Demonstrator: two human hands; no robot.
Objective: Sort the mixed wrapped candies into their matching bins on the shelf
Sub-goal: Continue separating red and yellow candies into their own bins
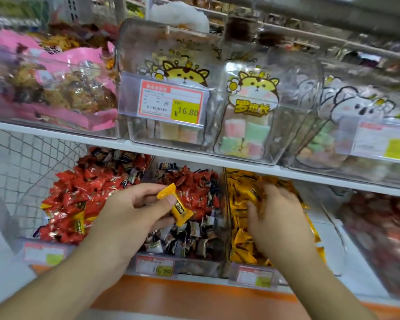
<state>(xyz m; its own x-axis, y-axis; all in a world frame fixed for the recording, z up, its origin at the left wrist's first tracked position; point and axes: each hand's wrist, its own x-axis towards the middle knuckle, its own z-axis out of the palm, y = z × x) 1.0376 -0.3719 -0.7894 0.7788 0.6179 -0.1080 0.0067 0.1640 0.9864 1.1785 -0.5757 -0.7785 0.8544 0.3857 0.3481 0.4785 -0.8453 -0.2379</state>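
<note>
My left hand pinches a yellow wrapped candy between thumb and fingers, above the middle bin, which holds red candies at the back and dark and white ones in front. My right hand reaches into the yellow candy bin; its fingers are curled among the yellow wrappers and blurred, so I cannot tell whether they hold one. The left bin holds mostly red candies with a few yellow ones mixed in at the lower front.
The upper shelf carries clear bins of marshmallow sweets with price tags and pink snack bags. A bin of dark red sweets stands at the right. A wire mesh is at the left, an orange ledge below.
</note>
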